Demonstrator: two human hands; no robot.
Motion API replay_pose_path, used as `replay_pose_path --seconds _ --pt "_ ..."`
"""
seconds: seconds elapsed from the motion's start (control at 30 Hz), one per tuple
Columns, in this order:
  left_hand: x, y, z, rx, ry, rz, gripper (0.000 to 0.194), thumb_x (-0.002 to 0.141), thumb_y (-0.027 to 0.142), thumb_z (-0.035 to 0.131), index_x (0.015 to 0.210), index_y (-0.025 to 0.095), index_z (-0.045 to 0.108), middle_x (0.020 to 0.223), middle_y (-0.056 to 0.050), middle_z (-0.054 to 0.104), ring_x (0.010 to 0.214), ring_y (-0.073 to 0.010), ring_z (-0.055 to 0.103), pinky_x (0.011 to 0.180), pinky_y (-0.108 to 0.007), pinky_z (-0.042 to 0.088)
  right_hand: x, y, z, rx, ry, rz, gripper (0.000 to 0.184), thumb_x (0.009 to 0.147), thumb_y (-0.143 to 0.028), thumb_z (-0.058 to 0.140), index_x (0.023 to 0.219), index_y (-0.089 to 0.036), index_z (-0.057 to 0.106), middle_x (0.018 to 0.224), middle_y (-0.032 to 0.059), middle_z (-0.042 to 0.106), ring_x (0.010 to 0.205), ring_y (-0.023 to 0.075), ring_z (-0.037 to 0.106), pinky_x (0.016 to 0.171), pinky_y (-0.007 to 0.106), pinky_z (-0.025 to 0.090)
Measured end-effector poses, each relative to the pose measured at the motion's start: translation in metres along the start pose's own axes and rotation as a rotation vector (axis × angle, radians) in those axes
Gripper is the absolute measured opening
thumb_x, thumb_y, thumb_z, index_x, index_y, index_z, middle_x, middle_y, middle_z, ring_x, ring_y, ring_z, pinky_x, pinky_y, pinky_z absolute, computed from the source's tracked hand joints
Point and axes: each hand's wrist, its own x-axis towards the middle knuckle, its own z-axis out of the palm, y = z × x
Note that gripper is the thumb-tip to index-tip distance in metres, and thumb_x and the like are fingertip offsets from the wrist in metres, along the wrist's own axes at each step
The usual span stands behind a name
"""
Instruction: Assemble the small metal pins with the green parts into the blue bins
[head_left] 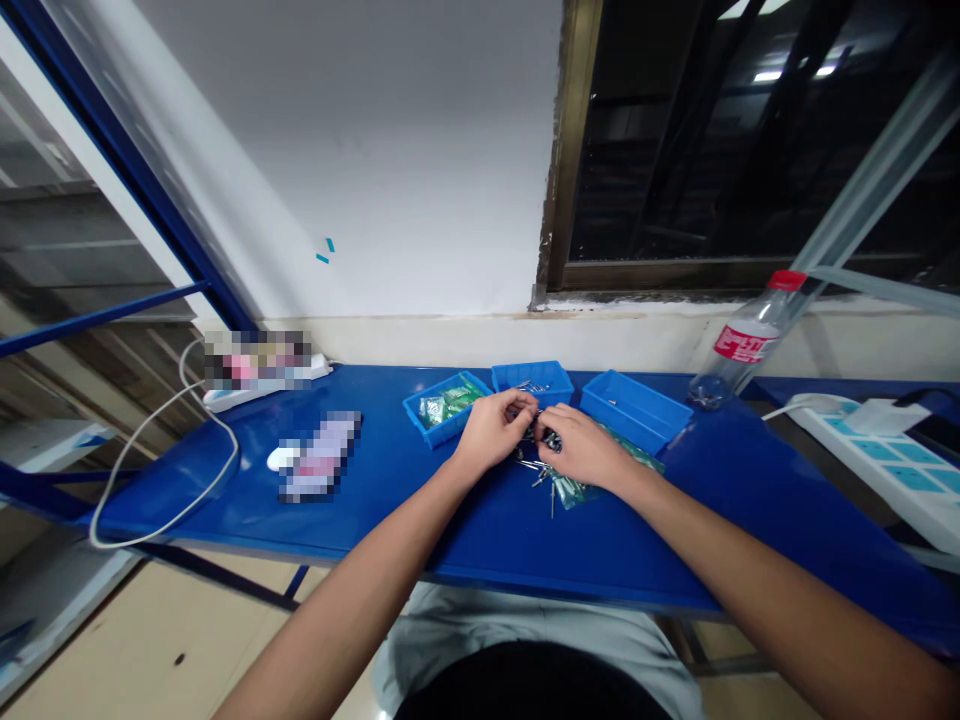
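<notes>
Pins remain loose by your curled left hand and right hand (grip unclear), others in a tray.

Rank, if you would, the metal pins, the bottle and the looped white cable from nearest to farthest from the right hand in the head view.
1. Metal pins, close beside the right hand
2. Bottle, to its right, farther back
3. Looped white cable, far to its left
</notes>
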Motion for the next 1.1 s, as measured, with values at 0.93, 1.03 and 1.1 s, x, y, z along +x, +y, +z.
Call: replay_pose_path --seconds 0.93,1.03,1.1 --pt "0.0 -0.009 0.005 -0.179 -0.022 -0.079 0.018 0.09 0.022 0.072 0.107 0.017 0.077 0.1 -0.007 0.082 0.091 -0.021 0.079 0.089 -0.034 0.064 0.002 0.007 -0.008 0.673 0.338 0.27 0.021 0.09 -0.042 0.073 0.096 -0.023 0.079 0.104 0.0071 0.078 0.094 0.0234 0.076 0.088 0.042 0.064" --pt "0.001 -0.007 0.006 -0.173 -0.013 -0.062 0.017 0.09 0.022 0.073 0.106 0.017 0.077 0.1 -0.007 0.082 0.09 -0.0205 0.079 0.09 -0.035 0.064 0.002 0.005 -0.012 0.518 0.351 0.219 0.014 0.092 -0.035 0.069 0.094 -0.024 0.078 0.103 0.0069 0.077 0.092 0.0227 0.074 0.082 0.039 0.063" --pt "0.001 -0.004 0.005 -0.141 -0.021 -0.046 0.016 0.089 0.021 0.073 0.104 0.018 0.078 0.101 -0.006 0.082 0.09 -0.0203 0.079 0.089 -0.035 0.064 0.001 0.003 -0.015 0.429 0.356 0.194 0.01 0.091 -0.029 0.067 0.09 -0.024 0.076 0.1 0.0061 0.077 0.085 0.0211 0.072 0.077 0.037 0.061"
